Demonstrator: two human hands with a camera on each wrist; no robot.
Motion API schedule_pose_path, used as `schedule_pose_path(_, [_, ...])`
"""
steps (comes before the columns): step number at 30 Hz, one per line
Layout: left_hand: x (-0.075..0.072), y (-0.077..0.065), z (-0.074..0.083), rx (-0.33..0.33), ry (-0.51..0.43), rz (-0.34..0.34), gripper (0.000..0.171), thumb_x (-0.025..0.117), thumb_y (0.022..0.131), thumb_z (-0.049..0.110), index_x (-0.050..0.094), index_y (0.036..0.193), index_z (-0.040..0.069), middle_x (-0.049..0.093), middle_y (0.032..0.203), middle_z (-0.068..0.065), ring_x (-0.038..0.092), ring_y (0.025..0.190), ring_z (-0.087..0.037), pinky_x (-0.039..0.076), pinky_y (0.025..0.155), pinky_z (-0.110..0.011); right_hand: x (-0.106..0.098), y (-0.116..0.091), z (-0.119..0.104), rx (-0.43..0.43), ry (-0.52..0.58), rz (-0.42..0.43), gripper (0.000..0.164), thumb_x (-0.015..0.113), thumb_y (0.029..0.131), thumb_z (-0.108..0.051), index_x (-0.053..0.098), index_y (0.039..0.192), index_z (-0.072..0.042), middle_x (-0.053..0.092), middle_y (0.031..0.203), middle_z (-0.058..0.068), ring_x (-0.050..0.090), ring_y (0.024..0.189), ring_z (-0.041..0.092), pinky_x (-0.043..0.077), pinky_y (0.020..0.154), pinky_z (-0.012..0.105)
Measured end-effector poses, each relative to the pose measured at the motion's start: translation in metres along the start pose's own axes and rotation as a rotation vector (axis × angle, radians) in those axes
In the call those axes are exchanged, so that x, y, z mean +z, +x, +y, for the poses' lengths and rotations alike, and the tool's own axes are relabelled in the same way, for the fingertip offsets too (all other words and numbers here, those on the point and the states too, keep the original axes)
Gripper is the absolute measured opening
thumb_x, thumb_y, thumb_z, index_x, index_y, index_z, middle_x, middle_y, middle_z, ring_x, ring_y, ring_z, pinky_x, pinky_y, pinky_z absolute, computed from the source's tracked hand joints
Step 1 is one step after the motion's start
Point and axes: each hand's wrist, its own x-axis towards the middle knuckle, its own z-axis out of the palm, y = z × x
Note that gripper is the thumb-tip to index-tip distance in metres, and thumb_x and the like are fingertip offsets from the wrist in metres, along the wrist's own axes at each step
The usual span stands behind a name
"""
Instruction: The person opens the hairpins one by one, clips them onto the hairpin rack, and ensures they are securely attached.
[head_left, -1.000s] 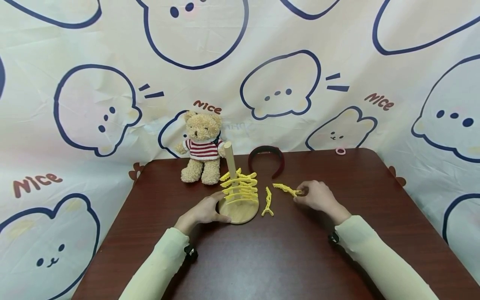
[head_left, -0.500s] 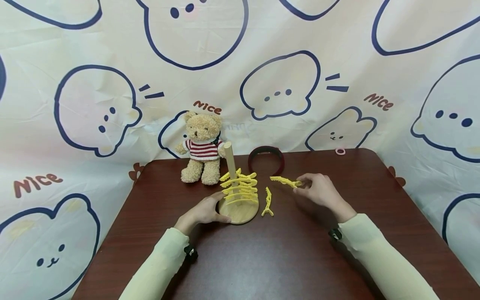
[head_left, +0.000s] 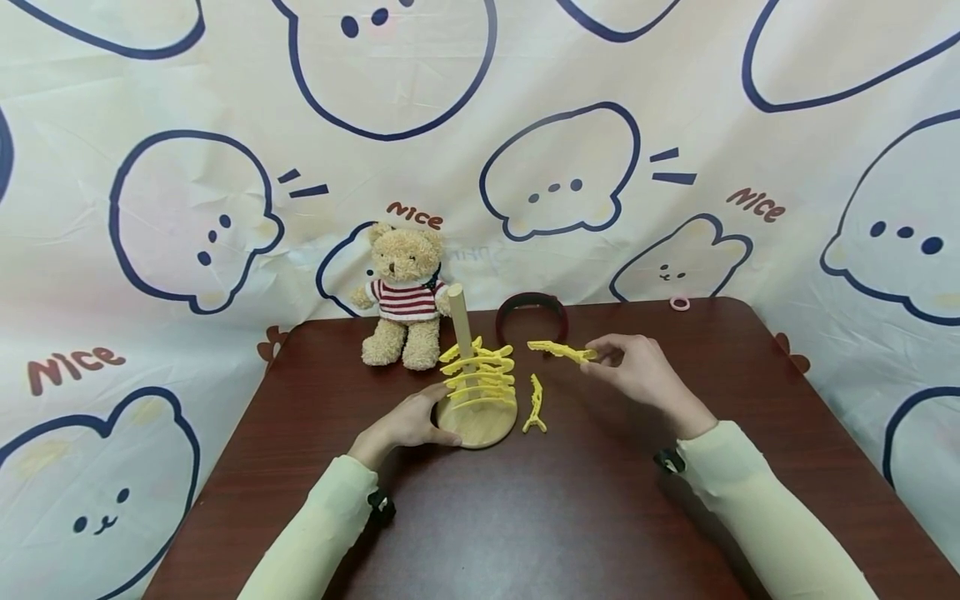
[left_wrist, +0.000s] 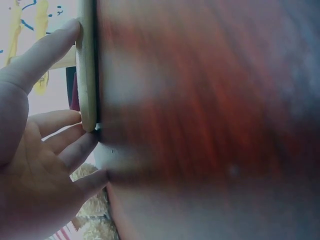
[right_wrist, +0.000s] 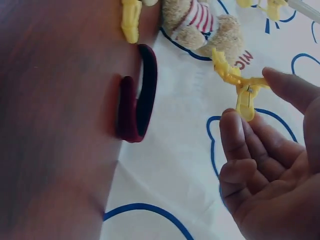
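Note:
My right hand (head_left: 637, 371) pinches a yellow alligator hair clip (head_left: 558, 350) by its handle end, thumb against fingertips, above the table. Seen from the right wrist, the clip (right_wrist: 245, 97) has two handle arms and a toothed bill. My left hand (head_left: 408, 419) holds the round base of a wooden stand (head_left: 480, 432), its thumb at the near edge and fingers along the left side. Several yellow clips (head_left: 480, 392) are stacked about the stand's upright peg (head_left: 459, 317). One more clip (head_left: 536, 404) lies on the table just right of the base.
A teddy bear (head_left: 405, 296) in a striped sweater sits behind the stand. Behind the clips is a dark red headband (head_left: 532, 300). A small pink ring (head_left: 680, 304) lies at the back edge of the brown table (head_left: 525, 517), before a printed cloth (head_left: 420, 175).
My right hand has lifted the clip off the table and carried it up and a little left, toward the stand. The left hand and stand stay put.

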Motion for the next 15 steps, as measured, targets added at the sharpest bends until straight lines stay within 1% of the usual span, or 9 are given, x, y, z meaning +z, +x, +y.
schedule_pose_path(8, [0.000, 0.001, -0.001, 0.005, 0.011, 0.004, 0.090, 0.088, 0.074, 0.040, 0.047, 0.148, 0.008, 0.046, 0.154, -0.012, 0.044, 0.142, -0.031, 0.038, 0.115, -0.047, -0.010, 0.000, -0.018, -0.032, 0.007, -0.014, 0.031, 0.081, 0.084, -0.035, 0.075, 0.108, -0.016, 0.071, 0.088, -0.001, 0.060, 0.078, 0.019, 0.054, 0.066, 0.031])
schedule_pose_path(15, [0.000, 0.001, -0.001, 0.002, 0.001, -0.002, 0.091, 0.088, 0.074, 0.040, 0.046, 0.148, 0.007, 0.046, 0.154, -0.012, 0.044, 0.142, -0.030, 0.038, 0.116, -0.046, -0.014, 0.002, -0.030, -0.090, 0.011, -0.005, 0.028, 0.080, 0.085, -0.032, 0.076, 0.107, -0.016, 0.071, 0.087, -0.003, 0.060, 0.077, 0.018, 0.053, 0.065, 0.030])
